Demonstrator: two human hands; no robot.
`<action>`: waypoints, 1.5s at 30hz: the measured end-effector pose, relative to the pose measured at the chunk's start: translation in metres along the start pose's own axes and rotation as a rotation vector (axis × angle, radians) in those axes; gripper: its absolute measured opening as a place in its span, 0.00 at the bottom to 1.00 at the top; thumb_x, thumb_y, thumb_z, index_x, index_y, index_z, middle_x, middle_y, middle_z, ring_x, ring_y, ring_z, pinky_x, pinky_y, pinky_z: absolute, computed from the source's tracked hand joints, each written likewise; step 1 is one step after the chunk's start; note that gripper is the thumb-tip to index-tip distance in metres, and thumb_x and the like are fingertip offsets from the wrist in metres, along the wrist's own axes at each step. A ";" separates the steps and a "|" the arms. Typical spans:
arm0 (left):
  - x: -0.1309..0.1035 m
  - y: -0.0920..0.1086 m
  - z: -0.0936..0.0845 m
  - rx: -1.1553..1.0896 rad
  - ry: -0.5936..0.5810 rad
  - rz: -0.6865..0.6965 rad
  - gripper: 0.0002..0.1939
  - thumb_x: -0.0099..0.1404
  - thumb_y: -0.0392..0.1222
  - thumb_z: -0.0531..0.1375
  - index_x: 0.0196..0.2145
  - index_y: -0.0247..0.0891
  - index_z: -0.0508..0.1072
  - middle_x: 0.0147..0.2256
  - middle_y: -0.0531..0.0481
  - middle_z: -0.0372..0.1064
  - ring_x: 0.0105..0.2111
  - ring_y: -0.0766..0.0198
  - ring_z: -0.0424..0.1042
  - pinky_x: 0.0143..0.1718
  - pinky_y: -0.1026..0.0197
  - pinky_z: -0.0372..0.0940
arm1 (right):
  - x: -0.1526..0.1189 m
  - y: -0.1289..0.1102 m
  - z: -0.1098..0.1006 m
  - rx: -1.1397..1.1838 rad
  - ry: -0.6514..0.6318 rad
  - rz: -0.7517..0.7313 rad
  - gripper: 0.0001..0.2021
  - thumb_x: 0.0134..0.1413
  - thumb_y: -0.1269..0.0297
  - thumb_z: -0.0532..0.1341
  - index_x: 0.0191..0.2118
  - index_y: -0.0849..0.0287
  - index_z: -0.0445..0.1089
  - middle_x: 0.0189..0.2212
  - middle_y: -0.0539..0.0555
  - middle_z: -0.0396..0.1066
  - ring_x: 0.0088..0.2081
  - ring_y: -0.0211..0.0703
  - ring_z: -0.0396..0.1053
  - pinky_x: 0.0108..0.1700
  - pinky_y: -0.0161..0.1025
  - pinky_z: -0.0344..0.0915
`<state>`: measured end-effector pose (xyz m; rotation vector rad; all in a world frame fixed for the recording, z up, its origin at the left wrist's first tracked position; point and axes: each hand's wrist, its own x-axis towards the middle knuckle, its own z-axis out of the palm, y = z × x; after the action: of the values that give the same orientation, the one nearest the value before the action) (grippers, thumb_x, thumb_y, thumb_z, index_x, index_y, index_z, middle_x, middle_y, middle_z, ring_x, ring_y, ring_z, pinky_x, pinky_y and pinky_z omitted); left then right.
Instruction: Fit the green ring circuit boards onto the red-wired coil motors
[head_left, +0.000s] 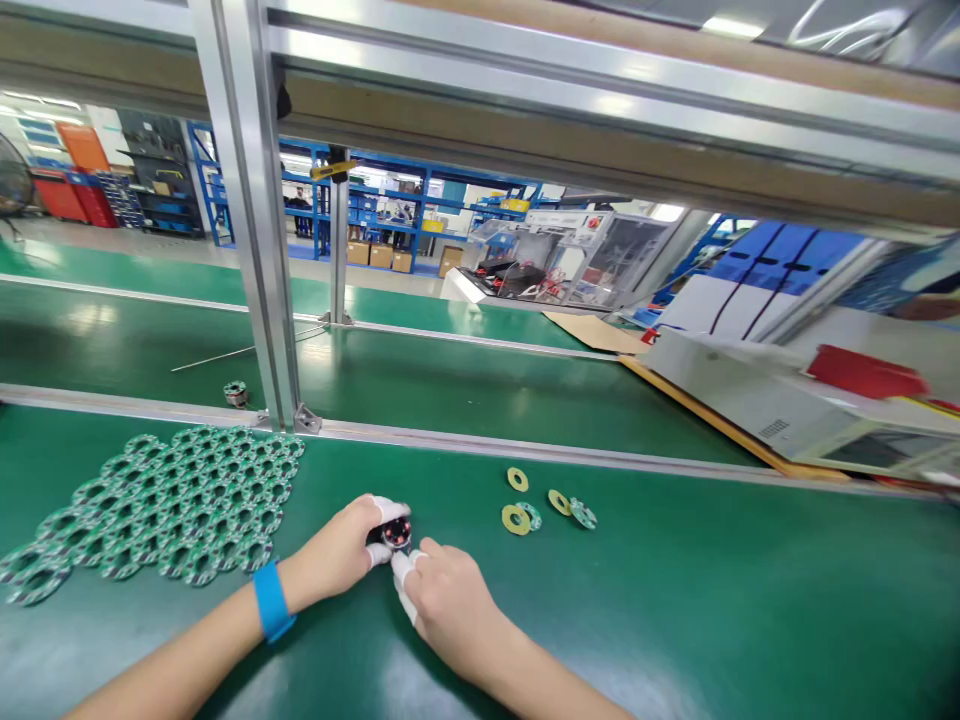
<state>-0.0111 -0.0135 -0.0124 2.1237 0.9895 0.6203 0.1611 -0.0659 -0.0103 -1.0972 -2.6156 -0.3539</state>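
Over the counter (pixel 675 600), on the near side of the rail (pixel 480 437) along its far edge, a small round dark part (pixel 396 533) is held between the hands. On its left, it is pinched by the thumb and forefinger of the left hand (pixel 341 548), the nearer one. On its near right side, the fingertips of the right hand (pixel 450 600) are drawn together; whether anything is pinched there cannot be told. Its red-spotted face is turned up toward the camera; no long axis is shown, its depth being hidden.

red-dotted black part (pixel 396 533), green tabletop (pixel 712 600)
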 end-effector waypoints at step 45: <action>0.000 0.035 0.011 0.380 0.145 -0.133 0.27 0.44 0.59 0.67 0.34 0.36 0.70 0.35 0.47 0.65 0.37 0.54 0.61 0.36 0.56 0.57 | 0.010 0.065 -0.023 0.730 -0.066 0.530 0.15 0.47 0.57 0.60 0.39 0.60 0.73 0.34 0.57 0.73 0.34 0.47 0.70 0.31 0.40 0.69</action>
<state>0.0120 -0.0340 0.0067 2.3369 1.4102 0.5600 0.2054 -0.0227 0.0215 -1.4274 -2.0696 0.6962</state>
